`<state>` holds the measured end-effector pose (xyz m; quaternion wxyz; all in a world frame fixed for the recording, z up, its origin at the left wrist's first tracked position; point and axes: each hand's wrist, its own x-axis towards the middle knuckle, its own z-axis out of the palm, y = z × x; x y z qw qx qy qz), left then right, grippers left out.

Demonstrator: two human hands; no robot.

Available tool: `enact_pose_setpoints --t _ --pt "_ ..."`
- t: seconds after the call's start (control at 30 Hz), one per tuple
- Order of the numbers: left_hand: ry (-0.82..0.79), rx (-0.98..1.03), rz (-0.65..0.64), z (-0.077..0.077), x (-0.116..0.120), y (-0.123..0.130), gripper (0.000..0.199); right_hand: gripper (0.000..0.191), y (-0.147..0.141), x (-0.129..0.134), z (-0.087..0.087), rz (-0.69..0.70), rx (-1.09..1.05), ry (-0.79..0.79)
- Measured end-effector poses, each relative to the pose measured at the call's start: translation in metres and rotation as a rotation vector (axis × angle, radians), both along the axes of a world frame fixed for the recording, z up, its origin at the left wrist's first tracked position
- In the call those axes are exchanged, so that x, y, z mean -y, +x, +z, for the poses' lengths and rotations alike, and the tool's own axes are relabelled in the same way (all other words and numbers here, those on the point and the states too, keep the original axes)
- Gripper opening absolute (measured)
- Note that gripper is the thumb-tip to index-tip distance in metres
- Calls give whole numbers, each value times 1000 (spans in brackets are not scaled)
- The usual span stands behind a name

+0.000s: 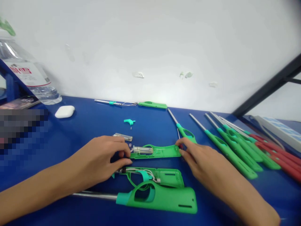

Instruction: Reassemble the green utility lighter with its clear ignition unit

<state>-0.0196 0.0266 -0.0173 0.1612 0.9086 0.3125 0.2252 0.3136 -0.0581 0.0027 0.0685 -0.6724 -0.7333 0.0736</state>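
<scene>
An opened green lighter half-shell [166, 152] lies across the blue table, with a clear fuel tank [143, 150] inside it. My left hand [110, 157] pinches the shell's left end. At its right end is my right hand [190, 153], its thumb and forefinger closed on something small and dark that I cannot make out. Nearer to me lies another open green shell [172, 177] holding wires and a teal trigger. In front of that rests a whole green lighter [169, 197]. Behind my left hand are a second clear tank [124, 137] and a teal trigger [129, 121].
Several green lighters [225, 150] and red lighters [279, 153] lie at the right, beside a black metal bar [265, 86]. Along the back is a green handle [152, 104] with a metal tube. A white case [65, 111] and a water bottle [30, 72] stand left.
</scene>
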Motion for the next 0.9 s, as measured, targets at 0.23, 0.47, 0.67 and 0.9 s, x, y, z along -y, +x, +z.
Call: enact_pose_setpoints --t 0.23,0.47,0.67,0.9 --pt "-24 -38 21 -2 -5 -7 21 33 7 0 -3 34 30 57" --pt "26 -43 64 -16 -12 -13 27 36 9 -4 0 -9 127 61" --pt "43 17 191 -6 -8 -7 24 31 -1 -3 7 -115 134 207" --pt "-51 77 250 26 16 9 24 17 1 10 34 -121 -184 424"
